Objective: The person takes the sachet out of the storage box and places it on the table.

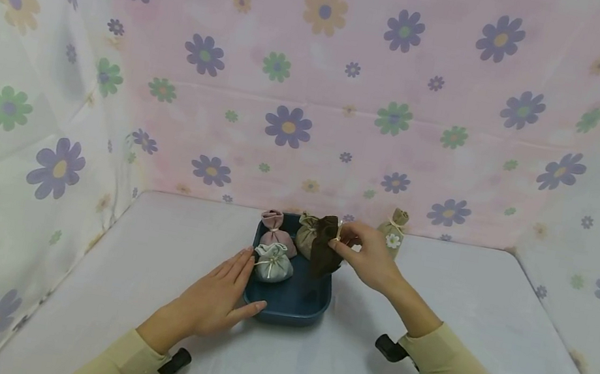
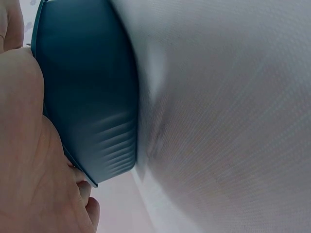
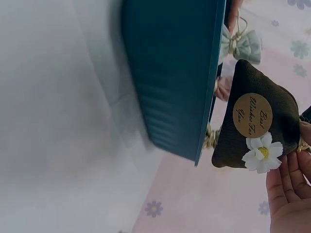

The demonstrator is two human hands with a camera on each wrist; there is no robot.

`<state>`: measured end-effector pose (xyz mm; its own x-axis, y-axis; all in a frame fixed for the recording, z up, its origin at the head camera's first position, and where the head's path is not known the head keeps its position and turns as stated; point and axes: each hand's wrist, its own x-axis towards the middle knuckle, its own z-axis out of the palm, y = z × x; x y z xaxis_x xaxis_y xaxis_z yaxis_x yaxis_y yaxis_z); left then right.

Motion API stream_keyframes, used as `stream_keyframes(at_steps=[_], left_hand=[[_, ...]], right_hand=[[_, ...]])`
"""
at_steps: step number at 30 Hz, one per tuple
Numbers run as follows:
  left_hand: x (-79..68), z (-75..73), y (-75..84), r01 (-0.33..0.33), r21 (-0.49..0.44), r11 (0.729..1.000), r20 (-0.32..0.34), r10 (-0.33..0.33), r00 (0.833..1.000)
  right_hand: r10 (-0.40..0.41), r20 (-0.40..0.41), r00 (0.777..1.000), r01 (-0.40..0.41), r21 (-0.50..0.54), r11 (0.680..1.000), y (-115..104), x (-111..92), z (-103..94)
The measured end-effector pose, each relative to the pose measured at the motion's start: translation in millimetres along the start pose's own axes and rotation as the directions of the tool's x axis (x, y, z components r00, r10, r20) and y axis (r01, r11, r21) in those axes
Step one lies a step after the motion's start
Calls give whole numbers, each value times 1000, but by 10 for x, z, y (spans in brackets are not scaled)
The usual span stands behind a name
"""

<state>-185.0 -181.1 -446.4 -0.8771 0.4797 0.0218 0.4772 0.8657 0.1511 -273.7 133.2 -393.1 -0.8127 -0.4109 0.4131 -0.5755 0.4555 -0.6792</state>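
My right hand (image 1: 369, 255) pinches a dark brown drawstring pouch (image 1: 326, 254) by its tied neck, over the right side of a dark blue bin (image 1: 292, 305). A white flower (image 3: 263, 152) and a round "Best Wishes For You" label (image 3: 252, 115) decorate the pouch. Inside the bin, a pink pouch (image 1: 280, 242) and a pale mint pouch (image 1: 273, 265) lie on the left, with an olive pouch (image 1: 304, 241) at the back, partly hidden behind the brown one. With fingers and thumb extended, my left hand (image 1: 212, 298) rests on the bin's left rim.
A beige pouch (image 1: 391, 232) with a white flower stands on the white-covered table (image 1: 438, 289), right of the bin and partly behind my right hand. Flower-printed cloth (image 1: 303, 168) walls the table at the back and sides.
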Motion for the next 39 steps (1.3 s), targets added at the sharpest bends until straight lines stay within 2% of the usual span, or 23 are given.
stream_keyframes(at_steps=[11, 23, 30, 39], left_hand=[[4, 0, -21, -3, 10, 1000, 0, 3, 1000], [2, 3, -21, 4, 9, 1000, 9, -4, 1000], [3, 8, -18, 6, 6, 1000, 8, -6, 1000], [-1, -11, 6, 10, -7, 1000, 10, -10, 1000]], right_hand=[[54, -52, 997, -55, -25, 998, 157, -26, -206], [87, -97, 992, -94, -73, 993, 398, -1, -318], [117, -126, 985, -129, -90, 988, 508, 57, -313], [167, -179, 969, -179, -48, 983, 715, 174, -172]])
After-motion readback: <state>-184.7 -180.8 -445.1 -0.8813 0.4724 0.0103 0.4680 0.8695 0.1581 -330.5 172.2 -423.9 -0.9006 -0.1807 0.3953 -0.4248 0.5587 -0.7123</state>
